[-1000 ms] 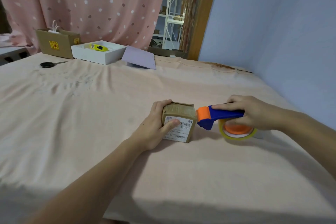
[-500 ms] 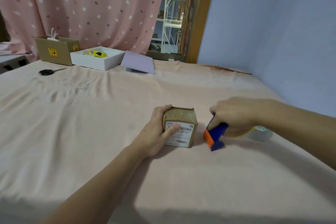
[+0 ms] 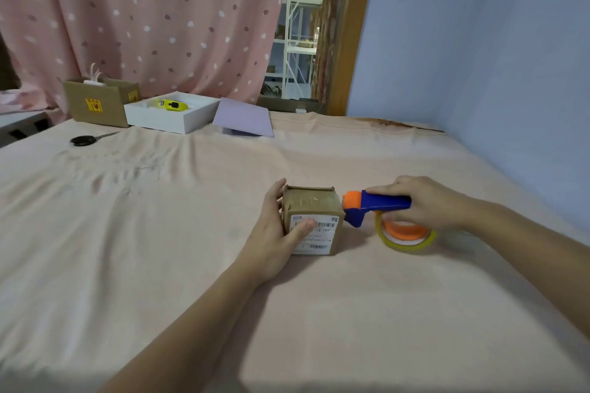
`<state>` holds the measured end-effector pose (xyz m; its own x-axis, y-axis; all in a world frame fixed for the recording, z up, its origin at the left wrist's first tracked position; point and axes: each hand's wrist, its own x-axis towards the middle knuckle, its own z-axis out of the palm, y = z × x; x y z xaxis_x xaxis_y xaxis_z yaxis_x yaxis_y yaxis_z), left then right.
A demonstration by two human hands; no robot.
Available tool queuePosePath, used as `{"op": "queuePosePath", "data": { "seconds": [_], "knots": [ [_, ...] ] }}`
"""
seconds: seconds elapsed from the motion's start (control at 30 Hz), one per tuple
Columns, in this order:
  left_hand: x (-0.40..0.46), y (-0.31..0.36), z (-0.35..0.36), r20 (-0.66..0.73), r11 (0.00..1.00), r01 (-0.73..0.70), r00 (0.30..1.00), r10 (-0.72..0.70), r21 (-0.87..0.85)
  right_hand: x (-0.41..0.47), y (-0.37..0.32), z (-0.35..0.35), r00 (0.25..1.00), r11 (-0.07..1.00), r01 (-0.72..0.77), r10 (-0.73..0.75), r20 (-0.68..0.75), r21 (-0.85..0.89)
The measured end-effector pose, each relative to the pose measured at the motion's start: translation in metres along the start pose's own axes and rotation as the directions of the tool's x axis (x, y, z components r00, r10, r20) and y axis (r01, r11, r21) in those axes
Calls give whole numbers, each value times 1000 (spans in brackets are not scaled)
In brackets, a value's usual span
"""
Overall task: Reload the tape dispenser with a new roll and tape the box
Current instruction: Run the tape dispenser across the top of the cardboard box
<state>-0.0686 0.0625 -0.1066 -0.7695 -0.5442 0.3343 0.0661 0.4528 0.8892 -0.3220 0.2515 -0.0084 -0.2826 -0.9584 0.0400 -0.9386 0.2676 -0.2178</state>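
From the head camera, the right hand (image 3: 424,204) is wrapped around the blue handle of the tape dispenser (image 3: 376,206), and half a second ago that same grip had the tool tipped nose-down toward the cloth, away from the box; now it is level again, its orange head just at the upper right edge of the small cardboard box (image 3: 311,220), touching or nearly so. The yellowish tape roll (image 3: 405,233) sits on its orange hub directly under the gripping fingers, so the reload looks done and what remains is laying tape. The left hand (image 3: 274,230) is clamped on the box from its far side relative to the dispenser, thumb across the white label, fingers behind, bracing it on the pink cloth (image 3: 159,233). The top of the box already shows a glossy strip. The return of the head to the box edge suggests another pass is starting, perhaps a strip down the side; whether tape is stuck there yet I cannot tell
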Motion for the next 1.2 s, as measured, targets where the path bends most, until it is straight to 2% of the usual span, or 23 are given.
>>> {"op": "queuePosePath", "data": {
  "seconds": [0.13, 0.23, 0.33, 0.53, 0.93, 1.03, 1.2],
  "knots": [
    [2, -1, 1, -22, 1000, 8, 1000, -8, 17, -3, -3, 20, 991, 992, -124, 122, -57, -31],
    [3, -2, 2, -29, 998, 25, 999, -23, 49, -4, -15, 19, 986, 977, -166, 162, -43, -132],
    [1, 0, 2, -26, 998, 38, 999, -37, 52, -4, -28, 13, 980, 969, -197, 197, -17, -150],
    [2, 4, 1, -25, 997, 78, 997, -78, -12, -3, -32, 15, 979, 974, -198, 202, 23, -107],
    [-2, 19, 2, -45, 996, 90, 995, -90, -8, -24, -20, 41, 943, 972, -209, 229, -241, 105],
    [-2, 16, 4, -102, 993, 115, 988, -118, -37, -30, -20, 39, 933, 962, -211, 251, -259, 172],
    [1, 11, 5, -139, 990, 139, 981, -138, -2, -29, -18, 34, 952, 976, -186, 209, -225, 117]
  ]
}}
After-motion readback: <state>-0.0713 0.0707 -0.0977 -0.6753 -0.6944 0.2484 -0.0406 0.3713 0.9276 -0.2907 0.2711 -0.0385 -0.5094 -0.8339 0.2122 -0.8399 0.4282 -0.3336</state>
